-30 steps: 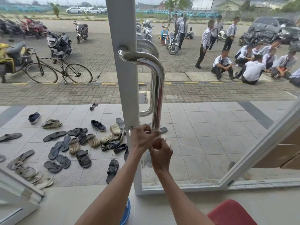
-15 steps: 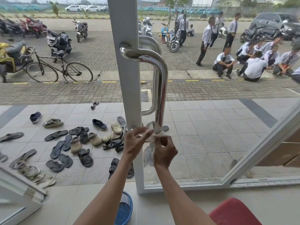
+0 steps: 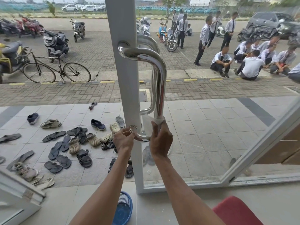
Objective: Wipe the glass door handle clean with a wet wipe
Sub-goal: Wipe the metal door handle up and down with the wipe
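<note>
Both hands sit at the foot of the door handle, a polished steel tube bolted to the white door frame at the edge of the glass. My right hand curls round the lower upright with the wet wipe bunched under its fingers; my left hand pinches the bottom bend by its mounting ring. The tube is rigid and slick (mirror-bright, so smears would show) and the wipe limp, so I judge a full wrap-around hold best.
</note>
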`<state>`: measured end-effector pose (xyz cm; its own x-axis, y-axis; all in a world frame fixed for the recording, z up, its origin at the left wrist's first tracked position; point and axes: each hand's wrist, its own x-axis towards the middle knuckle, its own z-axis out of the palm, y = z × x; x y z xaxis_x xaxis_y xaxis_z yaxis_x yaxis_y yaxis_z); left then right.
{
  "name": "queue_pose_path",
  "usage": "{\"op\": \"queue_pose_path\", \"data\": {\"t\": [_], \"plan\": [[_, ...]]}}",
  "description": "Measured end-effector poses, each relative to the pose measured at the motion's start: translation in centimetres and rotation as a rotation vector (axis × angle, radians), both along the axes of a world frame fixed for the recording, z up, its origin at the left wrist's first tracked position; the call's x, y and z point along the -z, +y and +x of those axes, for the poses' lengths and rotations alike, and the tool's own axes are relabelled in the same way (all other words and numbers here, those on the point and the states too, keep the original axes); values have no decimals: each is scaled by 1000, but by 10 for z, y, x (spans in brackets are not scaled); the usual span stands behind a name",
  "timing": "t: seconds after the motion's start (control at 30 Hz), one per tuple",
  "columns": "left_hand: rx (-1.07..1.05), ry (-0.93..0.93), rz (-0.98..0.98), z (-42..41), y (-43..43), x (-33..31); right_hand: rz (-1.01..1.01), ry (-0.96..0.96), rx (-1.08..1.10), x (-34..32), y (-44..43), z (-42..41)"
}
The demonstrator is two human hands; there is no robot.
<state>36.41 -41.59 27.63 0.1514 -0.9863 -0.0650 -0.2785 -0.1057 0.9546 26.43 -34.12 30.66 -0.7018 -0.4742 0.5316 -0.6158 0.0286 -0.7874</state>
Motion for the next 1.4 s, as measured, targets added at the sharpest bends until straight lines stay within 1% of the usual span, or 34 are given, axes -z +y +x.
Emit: {"op": "queue_pose_path", "data": {"t": [0.13,0.2,0.27,0.37,0.47,0.6,0.67,0.77,0.83,0.9,0.97,1.1,1.17,1.27,1.4], "plan": [[67,-171,-175,-1,3,-12,240,-2,-64,35,13,-4],[78,-214,-293,-2,5,-18,357,-35,-76,42,16,-6],[51,-215,-400,-3,6,-23,387,-57,-70,38,17,-7],[-5,-228,-535,-4,1,-28,274,31,-31,10,9,-10],[7,-236,-642,-3,-7,-33,115,80,12,-20,-3,-13],[73,-294,-753,-3,-14,-36,-69,-40,-67,-16,5,-13],[116,-380,-788,-1,-16,-37,-60,-80,-110,2,12,-13],[176,-538,-847,3,-20,-35,64,-54,-101,29,20,-12],[195,-615,-893,6,-23,-37,62,-27,-54,39,24,-12],[216,-639,-912,8,-27,-43,15,-58,-20,34,25,-11],[234,-639,-919,9,-30,-50,-67,-101,-11,21,19,-10],[285,-636,-960,12,-37,-68,-359,-182,-22,-24,-1,-7],[315,-639,-968,14,-38,-75,-428,-189,-15,-35,-6,-7],[347,-645,-945,16,-39,-79,-402,-124,2,-22,0,-6],[354,-641,-951,16,-40,-79,-248,-125,18,17,13,-8]]}}
